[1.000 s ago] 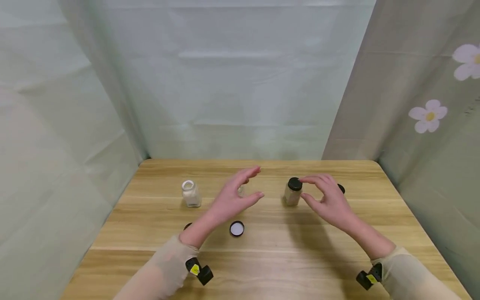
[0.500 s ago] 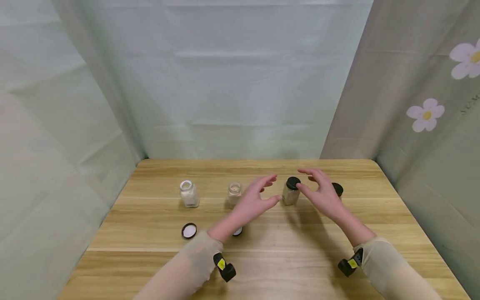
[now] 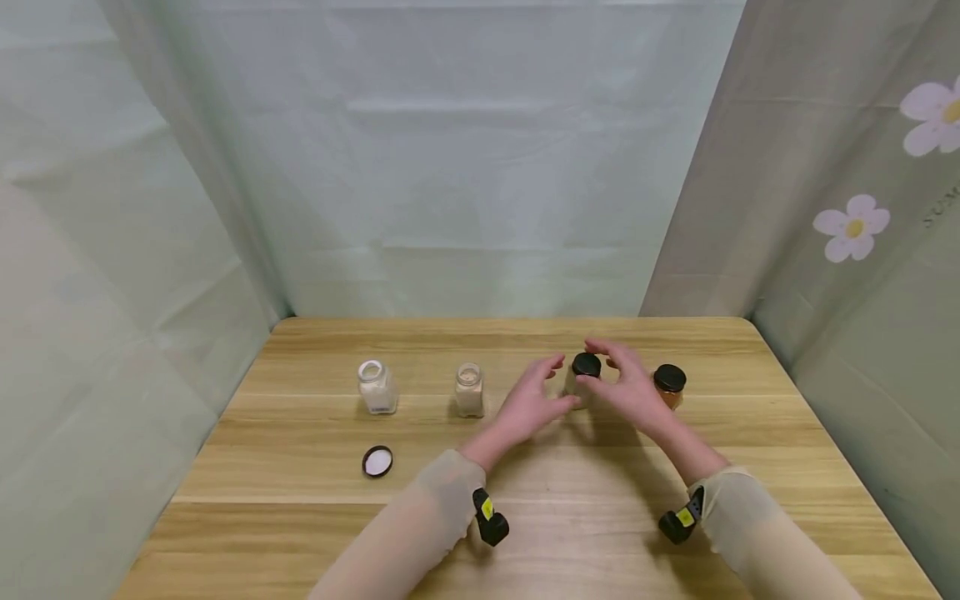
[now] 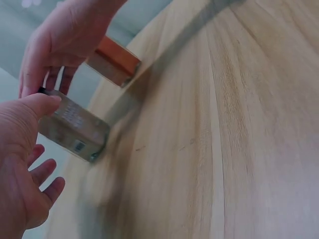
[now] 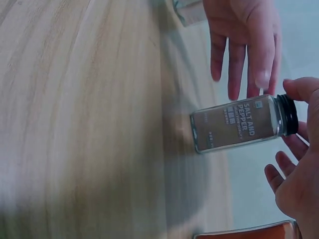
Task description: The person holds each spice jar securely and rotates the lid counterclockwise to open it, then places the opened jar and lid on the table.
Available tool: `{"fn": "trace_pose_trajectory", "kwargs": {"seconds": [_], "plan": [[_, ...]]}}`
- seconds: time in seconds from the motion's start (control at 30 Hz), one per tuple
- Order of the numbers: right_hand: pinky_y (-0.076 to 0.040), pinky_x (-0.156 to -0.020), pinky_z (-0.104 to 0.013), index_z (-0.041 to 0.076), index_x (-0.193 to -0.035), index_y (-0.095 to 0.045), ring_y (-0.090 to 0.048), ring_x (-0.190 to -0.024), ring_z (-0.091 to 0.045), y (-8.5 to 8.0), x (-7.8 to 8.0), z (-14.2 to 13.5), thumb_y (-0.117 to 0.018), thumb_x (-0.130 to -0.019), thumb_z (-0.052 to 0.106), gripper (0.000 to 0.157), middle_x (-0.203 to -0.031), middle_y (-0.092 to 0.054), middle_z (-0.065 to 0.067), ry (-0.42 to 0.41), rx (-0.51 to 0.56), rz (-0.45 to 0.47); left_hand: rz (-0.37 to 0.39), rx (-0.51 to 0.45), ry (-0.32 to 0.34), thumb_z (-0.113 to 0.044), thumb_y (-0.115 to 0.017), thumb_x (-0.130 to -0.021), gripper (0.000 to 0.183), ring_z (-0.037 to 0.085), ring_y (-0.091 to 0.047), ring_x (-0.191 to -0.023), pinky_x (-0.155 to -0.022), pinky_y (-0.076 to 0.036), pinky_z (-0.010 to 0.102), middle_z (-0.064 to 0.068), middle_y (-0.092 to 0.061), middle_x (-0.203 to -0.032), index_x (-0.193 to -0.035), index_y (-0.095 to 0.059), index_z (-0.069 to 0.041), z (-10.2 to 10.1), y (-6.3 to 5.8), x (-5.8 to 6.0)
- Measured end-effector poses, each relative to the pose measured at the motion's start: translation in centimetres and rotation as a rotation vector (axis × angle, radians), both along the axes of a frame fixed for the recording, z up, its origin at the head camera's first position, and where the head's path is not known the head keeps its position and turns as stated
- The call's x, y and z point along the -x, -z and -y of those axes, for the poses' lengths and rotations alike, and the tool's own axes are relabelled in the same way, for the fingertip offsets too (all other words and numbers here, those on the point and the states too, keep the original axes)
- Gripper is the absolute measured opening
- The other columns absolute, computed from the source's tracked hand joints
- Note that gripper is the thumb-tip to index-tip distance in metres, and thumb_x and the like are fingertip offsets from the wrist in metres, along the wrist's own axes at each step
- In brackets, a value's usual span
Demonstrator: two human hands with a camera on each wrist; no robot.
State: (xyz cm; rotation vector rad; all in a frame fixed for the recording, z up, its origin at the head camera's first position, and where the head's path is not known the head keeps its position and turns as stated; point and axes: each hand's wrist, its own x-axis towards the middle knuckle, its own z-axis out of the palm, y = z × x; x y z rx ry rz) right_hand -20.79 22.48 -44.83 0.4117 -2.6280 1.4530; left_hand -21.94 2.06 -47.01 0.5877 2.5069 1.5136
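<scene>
A square glass spice jar (image 5: pixel 234 124) with a black screw lid (image 3: pixel 587 364) stands upright on the table; its label reads "SALT AND PEPPER". My right hand (image 3: pixel 632 393) curves loosely about the lid. Its thumb lies right at the lid's edge, while the index finger stands slightly off behind it. On the jar's left is my left hand (image 3: pixel 531 407), fingers extended and spread close to the glass body. In the left wrist view, the left thumb (image 4: pixel 45 103) overlaps the jar's top and hides most of the lid.
Two lidless jars, one of white powder (image 3: pixel 378 392) and one of beige contents (image 3: pixel 469 393), stand at left. A loose lid (image 3: pixel 377 461) lies upside down before the white one. Right of my right hand is a black-lidded jar of orange-red contents (image 3: pixel 669 385).
My left hand has moved right, away from the beige jar, to the salt-and-pepper jar's side. My right hand has shifted slightly left over the lid. A second loose lid is now hidden by the left arm.
</scene>
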Motion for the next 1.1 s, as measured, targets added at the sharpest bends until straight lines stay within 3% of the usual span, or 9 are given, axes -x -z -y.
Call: {"fn": "trace_pose_trajectory", "kwargs": {"seconds": [0.27,0.67,0.83,1.1], "plan": [[-0.035,-0.109,-0.058,0.012,-0.145,-0.057,-0.041,-0.134,-0.036,0.8,0.1,0.0,-0.082,-0.089,0.038,0.067,-0.143,-0.054,-0.01,0.069,0.014,0.011,0.009,0.042,-0.066,-0.047,-0.081,-0.087,0.081,0.021,-0.049,-0.135,-0.108,-0.043,0.043,0.005,-0.049,-0.15,-0.154,-0.046,-0.017,-2.0,1.2,1.1],[-0.041,-0.105,-0.053,0.015,-0.136,-0.065,-0.044,-0.128,-0.032,0.9,0.1,0.2,-0.082,-0.087,0.041,0.057,-0.137,-0.058,-0.007,0.108,-0.003,-0.029,0.01,0.0,-0.096,-0.043,-0.079,-0.089,0.068,0.019,-0.054,-0.13,-0.107,-0.044,0.044,0.001,-0.056,-0.145,-0.148,-0.054,-0.019,-3.0,1.9,1.3],[-0.041,-0.104,-0.056,0.014,-0.135,-0.066,-0.044,-0.128,-0.036,0.9,0.1,0.3,-0.082,-0.088,0.042,0.057,-0.136,-0.057,-0.008,0.114,-0.013,-0.032,0.008,-0.015,-0.107,-0.043,-0.078,-0.09,0.061,0.018,-0.055,-0.129,-0.108,-0.043,0.044,0.0,-0.06,-0.14,-0.144,-0.058,-0.021,-2.9,2.0,1.2],[-0.039,-0.104,-0.058,0.012,-0.136,-0.065,-0.044,-0.125,-0.031,0.9,0.2,0.0,-0.08,-0.089,0.045,0.059,-0.133,-0.057,-0.006,0.102,-0.033,-0.015,-0.012,0.005,-0.106,-0.041,-0.079,-0.091,0.055,0.017,-0.057,-0.126,-0.106,-0.045,0.043,-0.002,-0.065,-0.133,-0.141,-0.062,-0.026,-2.9,2.1,1.5]]}}
